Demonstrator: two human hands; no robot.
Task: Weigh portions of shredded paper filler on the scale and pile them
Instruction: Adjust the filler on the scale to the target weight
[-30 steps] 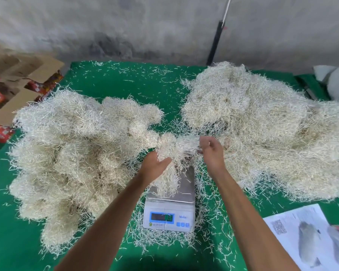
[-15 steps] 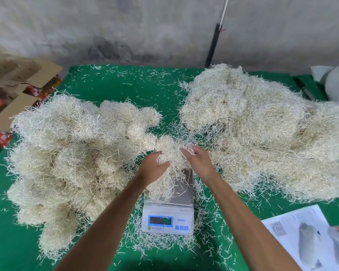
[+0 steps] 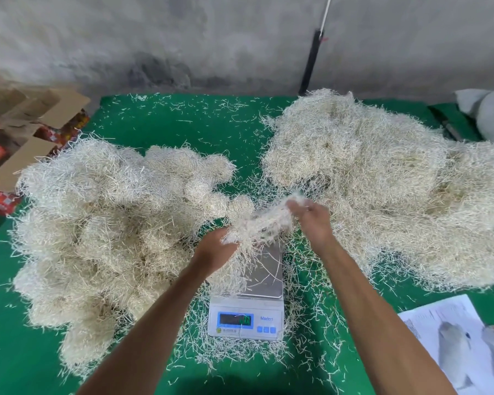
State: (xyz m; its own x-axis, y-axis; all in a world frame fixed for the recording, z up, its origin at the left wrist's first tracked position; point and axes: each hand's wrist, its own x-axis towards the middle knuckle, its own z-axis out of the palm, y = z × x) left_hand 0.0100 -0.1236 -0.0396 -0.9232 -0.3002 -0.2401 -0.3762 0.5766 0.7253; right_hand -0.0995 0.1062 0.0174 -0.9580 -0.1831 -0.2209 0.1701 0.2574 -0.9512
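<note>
Gripping one clump of shredded paper (image 3: 261,223) between left hand (image 3: 216,249) and right hand (image 3: 314,220), fingers curled into it, above one scale (image 3: 247,317) (blue label blurred, unreadable). Flanked by two piles: left pile (image 3: 103,229), right pile (image 3: 382,181).

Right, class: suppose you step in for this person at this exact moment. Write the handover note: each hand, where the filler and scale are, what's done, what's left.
Left hand: grips the near end of a clump of shredded paper held over the scale pan.
Right hand: grips the far end of the same clump.
Scale: centre front of the green table; display unreadable.
Left pile: lumpy, looks like weighed portions.
Right pile: loose, looks like the supply.
Done: many portions seem piled on the left.
Left: settle this clump on the scale, check the weight, pile it, then work through the supply.
</note>
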